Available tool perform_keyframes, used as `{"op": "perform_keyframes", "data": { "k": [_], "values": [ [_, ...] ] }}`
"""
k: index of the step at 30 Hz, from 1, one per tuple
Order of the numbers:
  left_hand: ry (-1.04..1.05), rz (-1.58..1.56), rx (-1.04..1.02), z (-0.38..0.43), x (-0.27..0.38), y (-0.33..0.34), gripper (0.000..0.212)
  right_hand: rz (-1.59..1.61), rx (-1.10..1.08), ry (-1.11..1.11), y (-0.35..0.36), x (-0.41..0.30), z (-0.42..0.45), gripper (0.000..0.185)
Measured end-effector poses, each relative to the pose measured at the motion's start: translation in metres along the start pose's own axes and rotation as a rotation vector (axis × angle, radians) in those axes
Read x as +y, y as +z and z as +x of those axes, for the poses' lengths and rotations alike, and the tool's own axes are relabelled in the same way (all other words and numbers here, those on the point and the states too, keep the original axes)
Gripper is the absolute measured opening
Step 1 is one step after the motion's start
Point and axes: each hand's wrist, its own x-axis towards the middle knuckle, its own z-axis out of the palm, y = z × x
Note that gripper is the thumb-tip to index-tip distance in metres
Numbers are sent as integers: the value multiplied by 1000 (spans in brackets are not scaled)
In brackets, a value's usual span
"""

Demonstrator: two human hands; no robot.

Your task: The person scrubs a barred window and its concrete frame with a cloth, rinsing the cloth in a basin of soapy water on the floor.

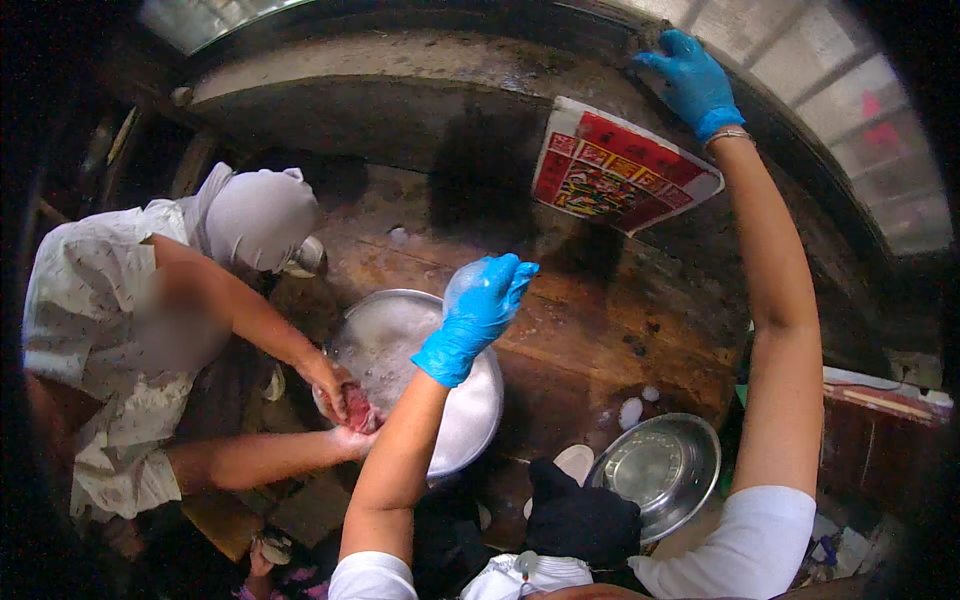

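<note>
My left hand (480, 307), in a blue disposable glove, is raised above the right part of a large metal basin (491, 420) of foamy water. Its fingers are curled in; whether they hold something is unclear. My right hand (686, 79), in a matching glove, is stretched out at the top right, beside a dark ledge below the window, fingers spread and nothing visible in them. Just below and left of it is a red and white printed sheet (600, 161). A smaller metal basin (656, 472) lies near my feet at the lower right.
Across the large basin, a co-worker (105, 300) in a light head covering holds a wet reddish thing (360, 407) at its rim. Another person's hand (261, 559) shows at the bottom left. A long ledge (375, 64) runs along the top. Foam patches (631, 412) dot the wooden floor.
</note>
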Motion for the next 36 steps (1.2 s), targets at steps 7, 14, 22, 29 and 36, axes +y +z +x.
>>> {"op": "perform_keyframes", "data": {
  "k": [7,14,22,29,36],
  "values": [
    [-47,-152,28,-12,6,-6,11,78,-7,72,-19,2,-15,26],
    [12,37,-26,-32,-4,-54,11,145,-191,230,-42,28,-40,29],
    [-119,-571,105,-15,4,-43,12,46,-316,419,-125,105,-155,20],
    [-112,-583,-119,-12,12,-10,10,66,-102,148,-121,3,-65,20],
    [-157,-691,-135,-7,23,-1,16,-160,-84,14,-79,-43,45,26]
  ]
}}
